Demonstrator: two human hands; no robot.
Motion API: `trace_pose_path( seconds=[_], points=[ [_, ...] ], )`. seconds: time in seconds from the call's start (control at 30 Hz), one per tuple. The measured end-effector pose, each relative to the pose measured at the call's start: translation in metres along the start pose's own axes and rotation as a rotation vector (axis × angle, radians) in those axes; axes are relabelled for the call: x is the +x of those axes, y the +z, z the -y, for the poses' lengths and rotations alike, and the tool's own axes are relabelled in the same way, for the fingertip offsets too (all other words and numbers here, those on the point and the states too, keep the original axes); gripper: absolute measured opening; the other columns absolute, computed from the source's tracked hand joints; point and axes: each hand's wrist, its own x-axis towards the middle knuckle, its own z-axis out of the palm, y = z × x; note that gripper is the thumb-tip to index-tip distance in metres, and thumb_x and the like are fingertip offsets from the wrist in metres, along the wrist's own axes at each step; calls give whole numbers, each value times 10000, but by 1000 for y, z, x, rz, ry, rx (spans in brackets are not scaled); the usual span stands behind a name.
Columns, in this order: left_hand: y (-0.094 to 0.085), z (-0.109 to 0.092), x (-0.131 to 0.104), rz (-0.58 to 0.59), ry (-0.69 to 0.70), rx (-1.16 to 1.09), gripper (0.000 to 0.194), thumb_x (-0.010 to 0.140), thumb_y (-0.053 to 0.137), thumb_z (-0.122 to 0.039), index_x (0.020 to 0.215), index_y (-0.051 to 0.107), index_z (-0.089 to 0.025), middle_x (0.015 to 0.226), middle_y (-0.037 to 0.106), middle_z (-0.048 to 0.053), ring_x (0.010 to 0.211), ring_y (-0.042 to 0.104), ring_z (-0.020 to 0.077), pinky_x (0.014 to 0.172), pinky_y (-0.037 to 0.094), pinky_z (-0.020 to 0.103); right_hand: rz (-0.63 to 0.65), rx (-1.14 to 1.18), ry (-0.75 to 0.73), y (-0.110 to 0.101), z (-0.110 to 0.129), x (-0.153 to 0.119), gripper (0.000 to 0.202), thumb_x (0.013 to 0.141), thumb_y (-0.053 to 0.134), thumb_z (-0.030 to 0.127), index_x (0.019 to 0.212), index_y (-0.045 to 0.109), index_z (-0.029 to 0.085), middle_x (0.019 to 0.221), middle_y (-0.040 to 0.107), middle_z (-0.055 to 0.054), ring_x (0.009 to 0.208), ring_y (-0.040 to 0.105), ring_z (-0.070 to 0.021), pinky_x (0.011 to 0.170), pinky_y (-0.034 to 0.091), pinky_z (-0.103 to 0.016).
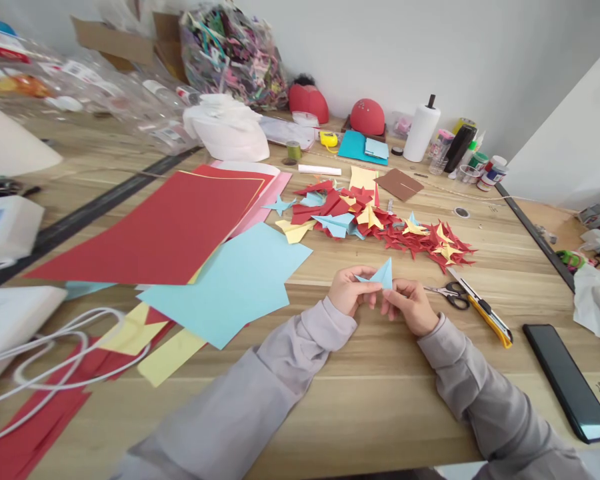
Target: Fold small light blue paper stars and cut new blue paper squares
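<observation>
A small folded piece of light blue paper (386,275) with pointed tips is held above the wooden table by both hands. My left hand (353,290) pinches its left side between thumb and fingers. On its lower right edge, my right hand (410,305) grips with thumb and fingertips. Beyond the hands lies a pile of folded red, blue and yellow paper shapes (367,217). Large blue sheets (235,283) and red sheets (160,227) are spread to the left of my left hand.
Black-handled scissors (456,295) and a yellow cutter (485,310) lie right of my right hand, with a phone (570,380) farther right. White cables (75,333) loop over paper strips at the left. Bottles, a white roll (422,133) and red domed objects (367,117) stand at the back.
</observation>
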Motion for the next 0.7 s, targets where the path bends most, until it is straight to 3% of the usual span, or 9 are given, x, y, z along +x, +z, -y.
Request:
trace_pose_path(
  seconds=[0.17,0.43,0.6,0.7],
  points=[
    [1,-1,1,1,-16,-19,370,523,786,-336,748,607,-101,537,628,20,343,531,117,305,417,221,-15,74,16,-3,-5,2,265,741,659,379,626,614,145,508,623,-7,371,497,-87,366,381,-206],
    [3,-1,1,-34,-21,19,471,623,739,-360,971,600,-74,549,642,39,407,593,144,392,495,240,-37,95,-14,-4,-7,3,264,778,632,361,616,609,154,574,641,-11,446,546,-99,450,425,-226],
    [2,3,-1,-30,211,187,477,588,765,-280,1020,642,-118,792,690,62,649,649,164,546,552,265,-75,140,-13,-6,-9,3,269,758,639,295,540,553,162,499,617,2,380,493,-87,390,369,-208],
    [1,6,-1,6,350,348,347,613,737,-232,947,700,-148,947,673,79,833,633,183,665,554,271,-86,153,-17,-7,-10,3,257,741,636,279,529,545,167,462,598,12,359,466,-84,372,353,-204]
  ],
)
